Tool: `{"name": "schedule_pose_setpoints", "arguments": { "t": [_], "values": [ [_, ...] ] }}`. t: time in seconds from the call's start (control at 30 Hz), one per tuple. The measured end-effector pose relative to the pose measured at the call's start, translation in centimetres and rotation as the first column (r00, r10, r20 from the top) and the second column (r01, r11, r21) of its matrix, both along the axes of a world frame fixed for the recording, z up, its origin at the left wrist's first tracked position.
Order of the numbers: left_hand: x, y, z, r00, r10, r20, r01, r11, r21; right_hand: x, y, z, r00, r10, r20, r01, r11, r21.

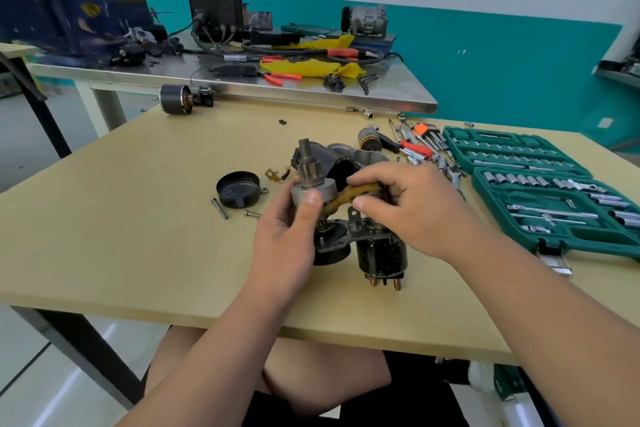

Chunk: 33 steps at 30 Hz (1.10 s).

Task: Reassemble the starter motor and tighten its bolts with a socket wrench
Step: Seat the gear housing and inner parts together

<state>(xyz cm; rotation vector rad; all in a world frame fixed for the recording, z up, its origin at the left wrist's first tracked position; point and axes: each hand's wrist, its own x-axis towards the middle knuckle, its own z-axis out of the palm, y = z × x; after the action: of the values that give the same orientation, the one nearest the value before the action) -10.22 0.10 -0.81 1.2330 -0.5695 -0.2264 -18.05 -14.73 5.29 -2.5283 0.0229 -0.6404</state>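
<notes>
At the middle of the wooden table (138,253) my left hand (289,236) grips the grey pinion drive (311,180), its shaft pointing up. My right hand (412,208) pinches the yellow-brown shift fork (343,198) that joins the drive. Both are held above the black solenoid and bracket (379,256), which stands with copper terminals toward me. The grey nose housing (346,159) lies just behind. A black end cap (239,189) and two bolts (219,207) lie to the left. The armature (370,139) lies behind the housing.
An open green socket set (554,198) lies at the right, with loose sockets, hex keys and a red-handled tool (415,147) beside it. A black motor body (176,99) sits at the far table edge. A metal bench (311,94) behind carries a welder, vise and cables.
</notes>
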Motion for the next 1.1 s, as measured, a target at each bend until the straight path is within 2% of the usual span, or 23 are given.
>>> {"name": "schedule_pose_setpoints", "arguments": {
  "t": [0.1, 0.23, 0.33, 0.5, 0.57, 0.77, 0.87, 0.97, 1.1],
  "values": [
    [0.2, 0.0, 0.0, 0.997, -0.062, 0.038, 0.061, 0.998, 0.022, 0.1, -0.1, -0.7, 0.999, -0.007, 0.040, 0.002, 0.992, 0.125],
    [0.3, -0.4, 0.1, 0.999, -0.042, 0.012, 0.042, 0.999, -0.003, 0.0, -0.3, -1.3, 0.998, 0.026, 0.052, -0.040, 0.957, 0.287],
    [0.3, -0.9, 0.5, 1.000, -0.016, 0.026, 0.015, 0.999, 0.028, -0.5, -0.4, -2.5, 0.994, 0.048, 0.103, -0.092, 0.869, 0.486],
    [-0.3, -1.9, 1.5, 0.992, -0.012, 0.127, 0.003, 0.997, 0.072, -0.9, 0.0, -4.0, 0.967, -0.072, 0.243, -0.102, 0.766, 0.634],
    [-0.6, -2.2, 1.6, 0.990, 0.000, 0.140, -0.012, 0.996, 0.087, -1.1, 0.1, -3.9, 0.960, -0.078, 0.271, -0.120, 0.757, 0.642],
    [-1.1, -2.4, 1.4, 0.988, 0.041, 0.147, -0.055, 0.995, 0.088, -1.5, -0.4, -3.7, 0.973, -0.075, 0.218, -0.056, 0.839, 0.542],
    [-1.0, -2.1, 1.5, 0.987, 0.010, 0.159, -0.023, 0.996, 0.081, -2.4, -1.8, -2.7, 0.993, 0.082, 0.089, -0.114, 0.880, 0.460],
    [-0.8, -2.2, 1.8, 0.987, -0.035, 0.155, 0.023, 0.997, 0.073, -3.0, -3.4, -1.3, 0.994, 0.097, -0.044, -0.081, 0.954, 0.288],
    [-0.9, -2.6, 1.9, 0.985, -0.065, 0.160, 0.056, 0.997, 0.062, -3.0, -3.3, -2.0, 0.993, 0.064, 0.095, -0.092, 0.937, 0.336]
  ]
}}
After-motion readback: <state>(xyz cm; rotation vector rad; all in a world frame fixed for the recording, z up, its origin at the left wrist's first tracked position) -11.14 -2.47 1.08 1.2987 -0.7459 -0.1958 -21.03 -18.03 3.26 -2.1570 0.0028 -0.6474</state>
